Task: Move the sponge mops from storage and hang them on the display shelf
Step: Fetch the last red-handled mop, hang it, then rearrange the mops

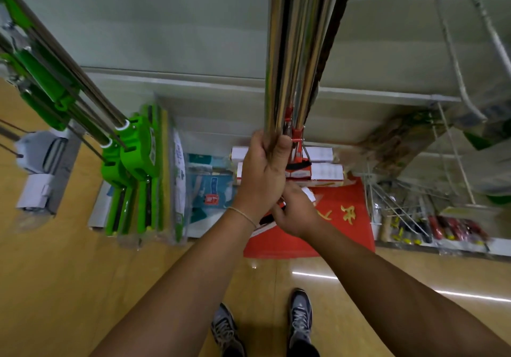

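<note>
— What are the hands doing?

— The left hand (264,174) is raised in front of the shelving, its fingers curled tight around a bundle of shiny chrome mop handles (293,52) that run straight up out of the top edge of the view. The right hand (294,212) sits just below and beside it, fingers bent and pinching something dark and red at the lower end of the bundle (exactly what it pinches is too blurred to tell).

— Where are the mops themselves?

— The held sponge mops hang upright in the middle, against the pale back panel of the display shelf (193,38). Their red wringer levers (296,141) and white-wrapped heads (323,172) show just past the left hand's knuckles, above a red bag (345,218) with yellow characters lying at the shelf's foot.

— Anything else nearby?

— Toward the left edge, green sponge mops (132,157) hang in a row, heads down near the wooden floor (69,287). Packaged goods (210,188) stand between them and the red bag. Two grey trainers (300,318) show at the bottom edge.
</note>
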The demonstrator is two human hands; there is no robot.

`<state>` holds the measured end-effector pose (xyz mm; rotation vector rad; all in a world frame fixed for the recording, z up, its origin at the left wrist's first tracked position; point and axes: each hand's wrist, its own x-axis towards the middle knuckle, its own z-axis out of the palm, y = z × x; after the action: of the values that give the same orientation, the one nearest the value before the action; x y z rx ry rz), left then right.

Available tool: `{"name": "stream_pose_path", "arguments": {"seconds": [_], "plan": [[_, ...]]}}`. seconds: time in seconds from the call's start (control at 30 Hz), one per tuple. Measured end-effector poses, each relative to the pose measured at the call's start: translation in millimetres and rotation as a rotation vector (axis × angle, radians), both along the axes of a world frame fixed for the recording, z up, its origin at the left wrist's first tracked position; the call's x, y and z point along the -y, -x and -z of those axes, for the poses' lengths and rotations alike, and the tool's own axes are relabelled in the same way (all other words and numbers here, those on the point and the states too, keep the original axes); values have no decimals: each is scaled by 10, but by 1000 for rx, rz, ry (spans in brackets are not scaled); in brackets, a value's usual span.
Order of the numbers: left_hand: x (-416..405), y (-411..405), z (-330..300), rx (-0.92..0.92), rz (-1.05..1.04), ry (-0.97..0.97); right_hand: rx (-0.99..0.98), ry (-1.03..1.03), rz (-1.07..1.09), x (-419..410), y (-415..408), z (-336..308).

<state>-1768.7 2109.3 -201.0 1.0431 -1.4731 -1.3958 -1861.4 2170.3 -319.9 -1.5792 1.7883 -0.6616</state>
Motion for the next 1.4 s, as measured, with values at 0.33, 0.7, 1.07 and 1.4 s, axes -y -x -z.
{"name": "stream_pose_path", "arguments": {"seconds": [0.33, 0.7, 1.07, 1.4], "plan": [[56, 175, 29, -21, 154, 32, -54, -105, 137, 30, -12, 156], [328, 340, 105, 77, 48, 54, -28, -60, 54, 396, 183, 55], [647, 456, 92, 195, 72, 88, -27, -207, 102, 767, 400, -81], [706, 229, -195, 347, 228, 96, 615, 358, 470, 879, 550, -1984]]}}
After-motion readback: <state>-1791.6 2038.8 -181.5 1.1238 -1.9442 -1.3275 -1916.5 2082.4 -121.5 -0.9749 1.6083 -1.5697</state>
